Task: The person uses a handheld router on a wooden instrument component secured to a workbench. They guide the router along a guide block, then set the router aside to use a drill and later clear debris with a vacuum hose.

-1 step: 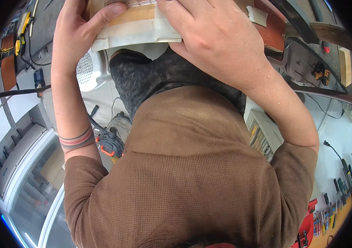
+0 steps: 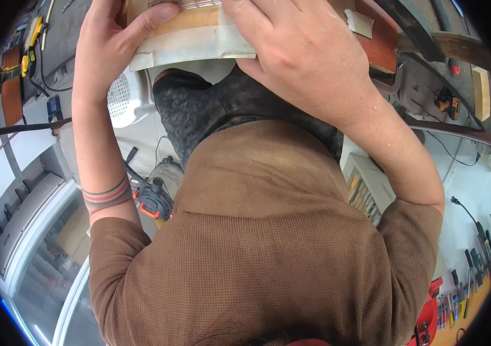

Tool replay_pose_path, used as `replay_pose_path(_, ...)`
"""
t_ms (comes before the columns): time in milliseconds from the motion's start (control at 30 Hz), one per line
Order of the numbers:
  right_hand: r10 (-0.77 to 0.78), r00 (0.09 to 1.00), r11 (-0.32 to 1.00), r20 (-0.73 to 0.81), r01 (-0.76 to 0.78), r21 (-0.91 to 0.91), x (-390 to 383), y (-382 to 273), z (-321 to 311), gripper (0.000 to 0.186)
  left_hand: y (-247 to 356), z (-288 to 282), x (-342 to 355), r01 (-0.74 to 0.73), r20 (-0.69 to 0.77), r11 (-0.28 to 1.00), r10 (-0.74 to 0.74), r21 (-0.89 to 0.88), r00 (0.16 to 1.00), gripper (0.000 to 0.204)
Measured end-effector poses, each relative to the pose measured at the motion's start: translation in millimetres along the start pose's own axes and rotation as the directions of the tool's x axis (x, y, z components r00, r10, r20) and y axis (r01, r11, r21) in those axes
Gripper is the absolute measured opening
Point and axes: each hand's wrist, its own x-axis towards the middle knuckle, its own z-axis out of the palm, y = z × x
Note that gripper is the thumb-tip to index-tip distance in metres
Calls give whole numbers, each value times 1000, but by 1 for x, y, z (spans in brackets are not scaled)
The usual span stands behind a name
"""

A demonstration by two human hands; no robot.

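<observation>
At the top of the view a light wooden piece (image 2: 173,26) lies across my lap area, with pale tape (image 2: 182,52) along its near edge and clear ribbed strands or plastic at the far edge, too small to make out. My left hand (image 2: 110,40) grips its left side, thumb on the top face. My right hand (image 2: 300,60) is closed on its right side, its fingertips partly past the frame's top. Just right of this hand is a reddish-brown wooden board (image 2: 381,43) with a small pale tape scrap (image 2: 360,22) on it.
A grey bench (image 2: 55,40) with yellow-black tools (image 2: 29,57) is at left, a white perforated stool (image 2: 121,101) behind my left forearm, a power tool (image 2: 156,199) low left. Right are dark bars (image 2: 424,32), a drill (image 2: 447,102), a wood block (image 2: 481,92) and hand tools (image 2: 467,277).
</observation>
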Motion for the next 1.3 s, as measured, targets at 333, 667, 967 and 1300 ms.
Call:
replay_pose_path(333,-35,998,995,-46,30,-96,0,-1,13,50,16,5,5,-17,-48,1000,16,-22,999,70)
replay_pose_path(667,-43,963,999,266,50,-20,21,-5,-36,36,-8,-14,-8,-66,21,994,65,91,998,47)
replay_pose_path(967,23,1000,993,15,-21,-112,3,-5,5,56,19,8,10,27,-42,994,-32,-110,999,73)
replay_pose_path(1300,150,973,979,177,-122,-164,17,-12,-9,76,19,3,32,1,-20,998,-2,-61,1000,71)
